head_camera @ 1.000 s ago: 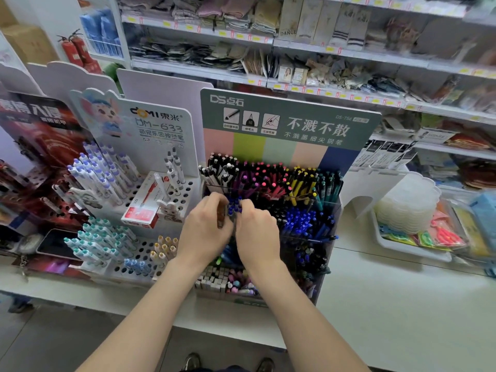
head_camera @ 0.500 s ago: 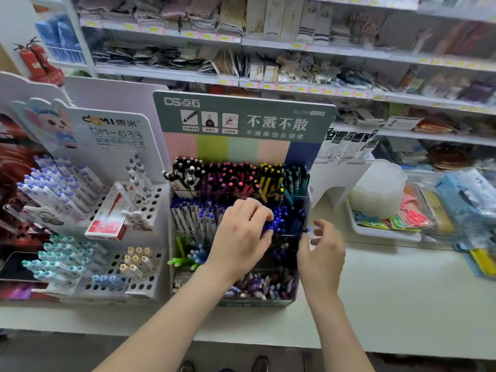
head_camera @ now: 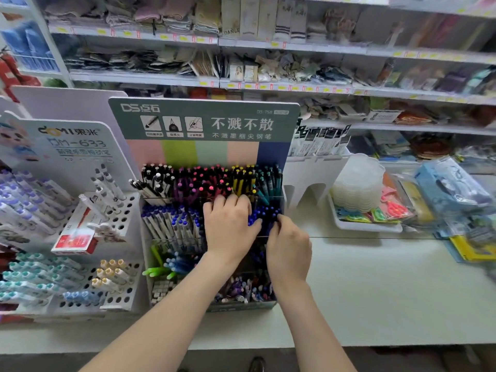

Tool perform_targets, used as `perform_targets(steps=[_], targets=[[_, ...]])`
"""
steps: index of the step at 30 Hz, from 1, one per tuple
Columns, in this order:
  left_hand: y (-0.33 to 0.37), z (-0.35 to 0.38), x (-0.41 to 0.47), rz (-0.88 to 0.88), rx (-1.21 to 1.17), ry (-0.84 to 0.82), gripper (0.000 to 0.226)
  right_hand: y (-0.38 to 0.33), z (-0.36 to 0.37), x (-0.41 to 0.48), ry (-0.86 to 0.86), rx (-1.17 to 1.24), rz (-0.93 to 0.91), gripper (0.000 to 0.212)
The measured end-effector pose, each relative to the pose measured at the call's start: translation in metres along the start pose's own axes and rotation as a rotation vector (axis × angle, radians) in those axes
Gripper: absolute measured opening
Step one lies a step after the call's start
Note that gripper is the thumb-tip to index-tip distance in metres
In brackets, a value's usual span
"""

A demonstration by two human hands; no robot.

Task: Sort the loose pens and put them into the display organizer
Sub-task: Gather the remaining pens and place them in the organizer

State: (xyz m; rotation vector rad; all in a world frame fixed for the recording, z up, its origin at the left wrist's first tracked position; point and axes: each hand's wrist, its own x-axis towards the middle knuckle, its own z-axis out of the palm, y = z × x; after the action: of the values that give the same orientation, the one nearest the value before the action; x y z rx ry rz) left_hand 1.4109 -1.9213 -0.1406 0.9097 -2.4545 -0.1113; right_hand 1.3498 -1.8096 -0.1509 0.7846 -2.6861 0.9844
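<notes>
At mid-tier of the display organizer [head_camera: 204, 122], left hand [head_camera: 228, 226] curled over blue pens [head_camera: 264, 212] — grasp indeterminate — while right hand [head_camera: 288, 245] pinched them, probably aligning like colours.

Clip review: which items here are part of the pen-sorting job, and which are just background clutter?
In the job: display organizer; blue pens in its second row from the top; left hand and right hand, both at those pens.
Just lying about: white pen rack; red box; stack of clear trays; shelved goods.
</notes>
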Motion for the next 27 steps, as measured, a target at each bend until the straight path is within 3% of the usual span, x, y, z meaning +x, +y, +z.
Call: perform_targets(steps=[4, 8, 11, 14, 17, 20, 27], targets=[[0.001, 0.000, 0.000, 0.034, -0.007, 0.006, 0.036, -0.006, 0.003, -0.006, -0.065, 0.115, -0.092, 0.040], [-0.013, -0.006, -0.012, 0.063, -0.092, 0.080, 0.036, -0.013, 0.000, 0.005, -0.078, 0.191, -0.162, 0.039], [-0.021, -0.009, -0.019, 0.126, -0.131, 0.132, 0.033, -0.022, -0.007, 0.018, 0.012, 0.227, -0.173, 0.034], [-0.023, -0.014, -0.013, 0.226, -0.126, 0.181, 0.033, -0.028, -0.013, 0.043, 0.118, 0.226, -0.163, 0.044], [-0.015, -0.022, 0.008, 0.270, -0.094, 0.192, 0.041, -0.029, -0.007, 0.070, 0.031, 0.161, -0.145, 0.058], [-0.010, -0.024, 0.032, 0.256, -0.037, 0.205, 0.039, -0.026, -0.007, 0.082, -0.079, 0.161, -0.239, 0.053], [-0.018, -0.018, 0.046, 0.221, 0.081, 0.269, 0.040, -0.033, -0.012, 0.076, -0.116, 0.201, -0.272, 0.059]])
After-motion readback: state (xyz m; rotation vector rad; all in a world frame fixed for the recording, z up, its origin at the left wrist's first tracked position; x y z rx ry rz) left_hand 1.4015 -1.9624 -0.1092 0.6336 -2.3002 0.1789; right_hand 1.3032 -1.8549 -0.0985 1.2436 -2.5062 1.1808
